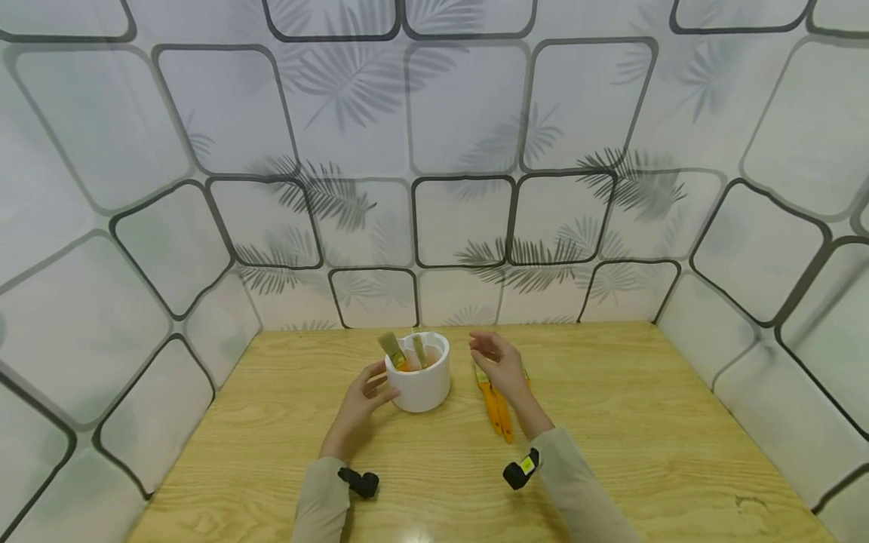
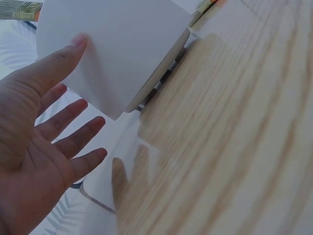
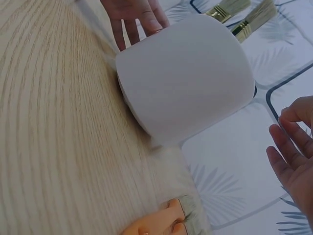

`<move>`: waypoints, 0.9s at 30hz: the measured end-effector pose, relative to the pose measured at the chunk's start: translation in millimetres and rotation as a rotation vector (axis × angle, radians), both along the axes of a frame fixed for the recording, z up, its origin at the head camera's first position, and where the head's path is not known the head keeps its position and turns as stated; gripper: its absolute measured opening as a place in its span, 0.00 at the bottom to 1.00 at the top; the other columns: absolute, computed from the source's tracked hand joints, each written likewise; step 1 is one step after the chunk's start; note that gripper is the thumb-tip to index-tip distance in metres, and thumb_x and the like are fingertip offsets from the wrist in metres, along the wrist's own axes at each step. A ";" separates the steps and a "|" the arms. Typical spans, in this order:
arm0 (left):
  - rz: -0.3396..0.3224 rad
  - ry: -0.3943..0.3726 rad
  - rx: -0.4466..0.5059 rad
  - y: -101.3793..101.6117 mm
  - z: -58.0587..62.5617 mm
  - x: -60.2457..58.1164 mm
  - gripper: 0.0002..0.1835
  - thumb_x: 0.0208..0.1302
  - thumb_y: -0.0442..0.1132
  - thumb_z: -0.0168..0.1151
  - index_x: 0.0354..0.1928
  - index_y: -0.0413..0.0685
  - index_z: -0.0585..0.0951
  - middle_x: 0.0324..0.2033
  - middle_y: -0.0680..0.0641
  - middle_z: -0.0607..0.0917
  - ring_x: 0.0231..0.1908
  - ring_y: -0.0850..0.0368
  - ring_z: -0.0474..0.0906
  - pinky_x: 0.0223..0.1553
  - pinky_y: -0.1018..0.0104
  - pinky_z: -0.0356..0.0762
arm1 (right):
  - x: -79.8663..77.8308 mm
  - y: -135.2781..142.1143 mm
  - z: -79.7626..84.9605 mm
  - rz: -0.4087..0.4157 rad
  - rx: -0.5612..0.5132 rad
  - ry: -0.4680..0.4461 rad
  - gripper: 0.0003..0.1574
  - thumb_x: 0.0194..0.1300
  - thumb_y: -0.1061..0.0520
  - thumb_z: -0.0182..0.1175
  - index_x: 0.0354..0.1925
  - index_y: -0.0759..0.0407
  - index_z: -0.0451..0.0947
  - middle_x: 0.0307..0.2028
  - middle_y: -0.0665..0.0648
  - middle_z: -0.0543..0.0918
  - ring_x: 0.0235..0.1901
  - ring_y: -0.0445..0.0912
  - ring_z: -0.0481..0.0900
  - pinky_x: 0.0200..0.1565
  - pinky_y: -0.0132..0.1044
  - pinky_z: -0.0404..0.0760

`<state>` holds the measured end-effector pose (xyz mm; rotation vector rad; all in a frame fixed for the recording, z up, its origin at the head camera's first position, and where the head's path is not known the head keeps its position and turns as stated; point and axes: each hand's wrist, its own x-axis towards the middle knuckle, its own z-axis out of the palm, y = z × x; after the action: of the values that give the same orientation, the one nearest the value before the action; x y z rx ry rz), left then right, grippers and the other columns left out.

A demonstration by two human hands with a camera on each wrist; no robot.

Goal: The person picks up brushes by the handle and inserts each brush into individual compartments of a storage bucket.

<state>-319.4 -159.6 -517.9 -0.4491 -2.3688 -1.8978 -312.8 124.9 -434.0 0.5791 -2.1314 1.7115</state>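
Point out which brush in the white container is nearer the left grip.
In the head view, the left brush in the white container: it tips left, where the left grip is. The other brush inside stands more upright, farther right.

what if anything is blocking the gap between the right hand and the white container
Nothing visible: the gap between the right hand and the white container is open. The orange-handled brushes lie on the table, outside it.

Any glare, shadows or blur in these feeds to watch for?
Head view: small glare spot at bottom, on the tabletop; left wrist view: pale sheen there, broken by finger-shaped dark patches; right wrist view: dim, the orange-handled brushes at the bottom edge looking soft.
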 end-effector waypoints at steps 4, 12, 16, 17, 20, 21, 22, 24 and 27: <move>-0.008 -0.063 0.017 1.0 0.6 -0.9 0.35 0.56 0.37 0.66 0.66 0.46 0.63 0.64 0.37 0.65 0.63 0.36 0.63 0.62 0.45 0.64 | 0.2 1.1 -0.8 -0.003 0.004 -0.003 0.17 0.61 0.70 0.58 0.49 0.70 0.75 0.41 0.73 0.79 0.43 0.64 0.78 0.48 0.58 0.77; -0.024 -0.084 0.030 1.9 -0.8 -0.4 0.36 0.57 0.37 0.66 0.67 0.49 0.62 0.64 0.38 0.64 0.63 0.37 0.62 0.60 0.47 0.67 | 1.0 3.5 -4.2 -0.020 0.012 0.001 0.17 0.61 0.70 0.57 0.49 0.71 0.75 0.41 0.74 0.79 0.42 0.63 0.78 0.47 0.56 0.78; -0.030 -0.086 0.027 3.0 -0.8 -0.2 0.37 0.57 0.37 0.66 0.68 0.50 0.61 0.64 0.38 0.64 0.63 0.37 0.62 0.60 0.46 0.67 | -3.0 6.5 -12.2 -0.042 0.011 0.019 0.16 0.60 0.70 0.58 0.49 0.70 0.76 0.40 0.72 0.80 0.41 0.61 0.79 0.46 0.55 0.79; -0.033 -0.085 0.026 3.2 -0.6 -0.2 0.38 0.57 0.37 0.66 0.68 0.50 0.60 0.64 0.37 0.64 0.63 0.36 0.62 0.60 0.45 0.67 | -5.1 7.8 -15.7 -0.052 0.015 0.016 0.16 0.60 0.70 0.58 0.49 0.68 0.76 0.40 0.71 0.81 0.41 0.60 0.79 0.45 0.53 0.80; -0.048 -0.092 0.031 4.5 5.7 3.0 0.38 0.57 0.36 0.65 0.68 0.48 0.60 0.65 0.36 0.63 0.63 0.35 0.61 0.60 0.44 0.66 | -12.1 12.4 -27.4 -0.083 0.040 0.009 0.17 0.61 0.66 0.59 0.50 0.63 0.76 0.40 0.67 0.81 0.41 0.55 0.80 0.45 0.47 0.81; -0.057 -0.097 0.029 5.0 9.8 5.1 0.38 0.57 0.35 0.65 0.69 0.47 0.59 0.65 0.35 0.62 0.63 0.34 0.60 0.60 0.44 0.66 | -14.1 14.0 -31.0 -0.089 0.046 0.005 0.17 0.62 0.65 0.59 0.50 0.61 0.76 0.41 0.66 0.82 0.41 0.54 0.80 0.45 0.45 0.81; -0.065 -0.100 0.028 5.6 13.5 7.0 0.38 0.58 0.35 0.65 0.69 0.46 0.59 0.65 0.35 0.62 0.63 0.34 0.59 0.60 0.44 0.66 | -12.6 14.8 -29.8 -0.089 0.056 -0.001 0.17 0.62 0.64 0.59 0.51 0.61 0.76 0.41 0.66 0.81 0.42 0.54 0.80 0.46 0.45 0.81; -0.079 -0.115 0.032 6.9 21.7 11.6 0.39 0.58 0.33 0.64 0.69 0.44 0.57 0.65 0.34 0.61 0.64 0.33 0.58 0.61 0.43 0.65 | -6.6 15.4 -23.7 -0.078 0.060 -0.005 0.17 0.62 0.64 0.59 0.51 0.64 0.76 0.42 0.69 0.80 0.43 0.58 0.79 0.46 0.50 0.80; -0.088 -0.133 0.016 8.3 29.1 16.2 0.40 0.58 0.34 0.64 0.70 0.44 0.55 0.66 0.34 0.59 0.65 0.33 0.57 0.61 0.43 0.63 | 4.8 15.4 -11.5 -0.062 0.049 -0.019 0.18 0.62 0.66 0.58 0.51 0.68 0.75 0.42 0.72 0.79 0.43 0.63 0.77 0.47 0.56 0.78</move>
<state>-303.2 -151.4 -488.7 -0.4460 -2.4516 -2.0437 -308.1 140.2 -445.5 0.5066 -2.1862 1.6423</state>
